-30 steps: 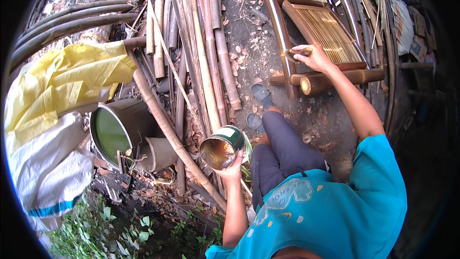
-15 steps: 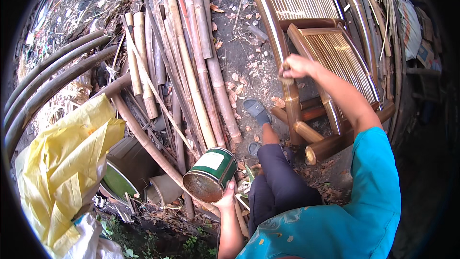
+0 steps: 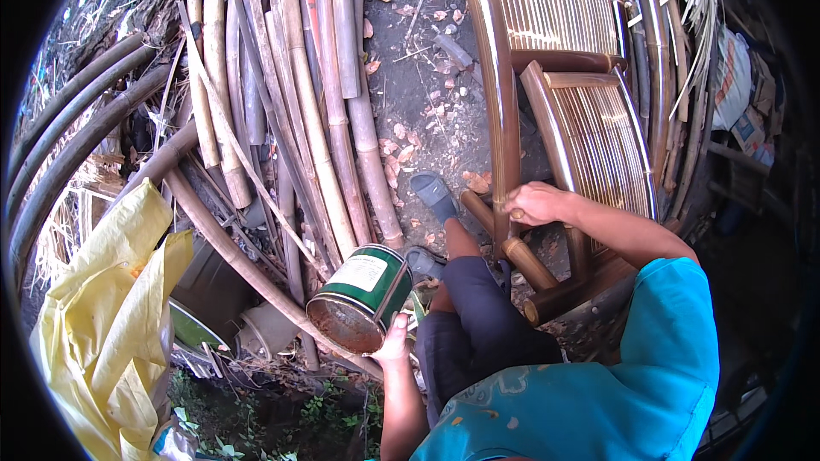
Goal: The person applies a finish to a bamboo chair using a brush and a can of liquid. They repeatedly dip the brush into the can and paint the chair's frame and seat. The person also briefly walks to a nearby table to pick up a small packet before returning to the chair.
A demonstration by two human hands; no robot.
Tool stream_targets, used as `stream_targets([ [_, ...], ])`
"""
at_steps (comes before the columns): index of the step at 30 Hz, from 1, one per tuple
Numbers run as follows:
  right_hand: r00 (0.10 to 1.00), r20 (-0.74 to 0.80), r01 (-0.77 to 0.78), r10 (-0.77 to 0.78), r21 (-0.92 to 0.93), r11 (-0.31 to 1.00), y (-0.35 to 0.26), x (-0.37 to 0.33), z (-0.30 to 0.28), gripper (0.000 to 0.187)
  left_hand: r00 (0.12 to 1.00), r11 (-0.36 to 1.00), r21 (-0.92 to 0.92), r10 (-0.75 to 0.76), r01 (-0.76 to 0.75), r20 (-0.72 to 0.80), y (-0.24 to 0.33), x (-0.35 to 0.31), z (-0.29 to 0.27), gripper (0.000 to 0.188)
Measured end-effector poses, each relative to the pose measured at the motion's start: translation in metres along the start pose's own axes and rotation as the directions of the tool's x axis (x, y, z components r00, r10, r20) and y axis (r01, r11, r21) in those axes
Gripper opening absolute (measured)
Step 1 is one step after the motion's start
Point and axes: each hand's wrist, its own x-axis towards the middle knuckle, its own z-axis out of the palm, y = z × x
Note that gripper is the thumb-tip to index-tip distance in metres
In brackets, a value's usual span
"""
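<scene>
The glossy brown bamboo chair (image 3: 589, 128) lies at one to three o'clock, with the right hand (image 3: 534, 205) at its side rail (image 3: 502, 111), grip curled narrow (what it holds, if anything, I cannot tell). At seven o'clock the left hand (image 3: 395, 343) clasps a tilted green can (image 3: 359, 290). Coating the rail seems in hand; the next stroke calls for light, even contact. Bamboo poles (image 3: 329, 119) lie at eleven.
</scene>
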Motion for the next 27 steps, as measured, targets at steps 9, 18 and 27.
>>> stream_targets([
  [9,0.591,-0.781,-0.346,0.202,-0.019,0.938,0.127,0.068,-0.269,0.025,0.988,0.988,0.010,0.151,-0.152,0.030,-0.001,0.013,0.006,0.061],
  [18,0.900,-0.399,-0.203,0.176,-0.026,0.979,0.024,-0.021,-0.043,0.015,0.989,0.988,0.039,0.146,-0.146,0.018,-0.010,-0.001,-0.011,0.061],
  [27,0.599,-0.689,-0.609,0.408,-0.061,0.791,0.059,0.016,-0.149,0.028,0.968,0.966,0.121,0.212,-0.228,0.132,-0.027,-0.009,-0.042,0.052],
])
